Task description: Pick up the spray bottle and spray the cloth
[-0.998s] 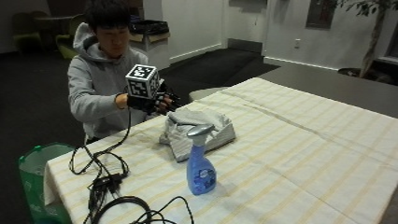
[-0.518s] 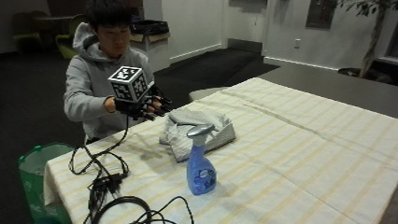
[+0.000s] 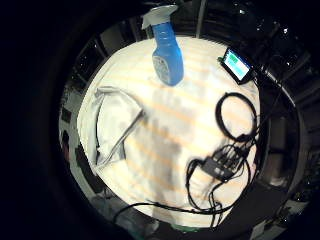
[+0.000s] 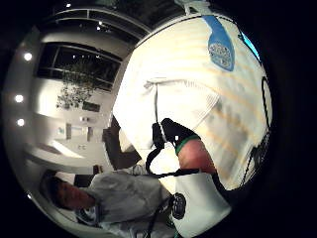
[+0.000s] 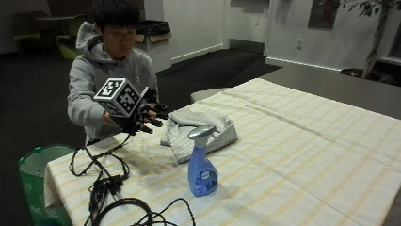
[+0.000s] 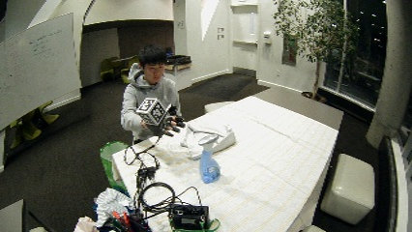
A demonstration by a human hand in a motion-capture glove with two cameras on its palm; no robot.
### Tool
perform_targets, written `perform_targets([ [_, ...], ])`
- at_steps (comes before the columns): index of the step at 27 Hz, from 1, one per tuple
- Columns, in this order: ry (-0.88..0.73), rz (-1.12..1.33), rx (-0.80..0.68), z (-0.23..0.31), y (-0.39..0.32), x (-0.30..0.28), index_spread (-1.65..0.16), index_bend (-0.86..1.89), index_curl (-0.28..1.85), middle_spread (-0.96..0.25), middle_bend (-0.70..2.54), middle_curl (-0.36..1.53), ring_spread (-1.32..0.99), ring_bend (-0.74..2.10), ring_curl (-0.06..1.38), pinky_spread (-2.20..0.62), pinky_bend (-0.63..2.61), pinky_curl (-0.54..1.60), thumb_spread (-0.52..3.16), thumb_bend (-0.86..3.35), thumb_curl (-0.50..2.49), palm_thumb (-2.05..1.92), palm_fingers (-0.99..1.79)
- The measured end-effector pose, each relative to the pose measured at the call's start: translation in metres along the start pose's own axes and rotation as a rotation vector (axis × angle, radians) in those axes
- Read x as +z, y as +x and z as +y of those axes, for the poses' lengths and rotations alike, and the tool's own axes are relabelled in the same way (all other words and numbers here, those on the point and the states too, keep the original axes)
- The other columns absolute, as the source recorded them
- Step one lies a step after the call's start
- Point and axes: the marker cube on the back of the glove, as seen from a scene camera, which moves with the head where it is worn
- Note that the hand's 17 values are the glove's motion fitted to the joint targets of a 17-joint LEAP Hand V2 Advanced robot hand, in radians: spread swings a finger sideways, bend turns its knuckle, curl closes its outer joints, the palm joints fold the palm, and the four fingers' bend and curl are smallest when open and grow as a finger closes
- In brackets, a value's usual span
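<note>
blue spray bottle (image 5: 202, 167) upright, folded cloth (image 5: 199, 132) near

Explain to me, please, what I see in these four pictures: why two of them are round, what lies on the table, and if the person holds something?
There is no machine here. A person sits at a table and wears a black glove on the right hand. Two small cameras sit on that palm and look outward, which gives the two round pictures. The other two pictures come from cameras standing in the room, one closer and one wider.

On the striped tablecloth stands a blue spray bottle, upright. Behind it, nearer the person, lies a folded grey cloth. Black cables lie near the table's end.

The gloved hand is raised above the table beside the cloth, with its fingers spread. It holds nothing and touches neither the bottle nor the cloth.
</note>
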Motion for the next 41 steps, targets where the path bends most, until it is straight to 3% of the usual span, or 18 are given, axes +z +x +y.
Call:
perform_targets([
  [13, 0.088, -0.174, 0.053, -0.038, 0.037, 0.004, -0.38, 0.10, 0.20, -0.07, 0.24, 0.33, 0.01, 0.27, 0.24, 0.24, 0.44, 0.34, 0.95, -0.03, 0.35, 0.63, 0.00],
  [22, 0.156, -0.511, 0.120, -0.075, 0.063, 0.016, -0.37, 0.09, 0.18, -0.07, 0.25, 0.33, 0.01, 0.30, 0.25, 0.24, 0.48, 0.35, 0.94, -0.02, 0.36, 0.64, -0.03],
  [41, 0.153, -0.578, 0.180, -0.124, 0.098, 0.048, -0.39, 0.10, 0.16, -0.07, 0.23, 0.33, 0.00, 0.31, 0.27, 0.23, 0.51, 0.36, 0.89, -0.04, 0.35, 0.57, -0.05],
])
